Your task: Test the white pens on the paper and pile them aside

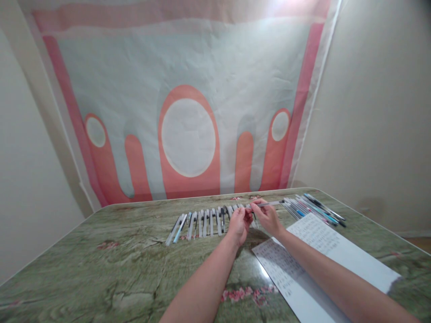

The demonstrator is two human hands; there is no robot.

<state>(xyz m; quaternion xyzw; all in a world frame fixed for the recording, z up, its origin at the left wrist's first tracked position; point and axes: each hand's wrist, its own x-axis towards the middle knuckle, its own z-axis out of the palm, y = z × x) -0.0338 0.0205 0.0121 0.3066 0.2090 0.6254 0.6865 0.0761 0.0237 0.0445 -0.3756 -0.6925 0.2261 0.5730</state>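
A slim clear pen (273, 203) with a dark end is held above the table, roughly level. My right hand (268, 218) pinches it along its barrel. Its other end runs into the closed fingers of my left hand (239, 226), which hide that tip. Under and beside my hands lies a row of pens (205, 223), mostly clear with dark parts, set side by side. One pen with a light blue barrel (180, 229) lies near the row's left end. Part of the row is covered by my hands.
To the right is a loose pile of pens (314, 208) in several colours. Sheets of paper with handwriting (332, 258) lie under my right forearm. The green stone-patterned table (111, 260) ends at a wall hung with a printed backdrop (188, 134).
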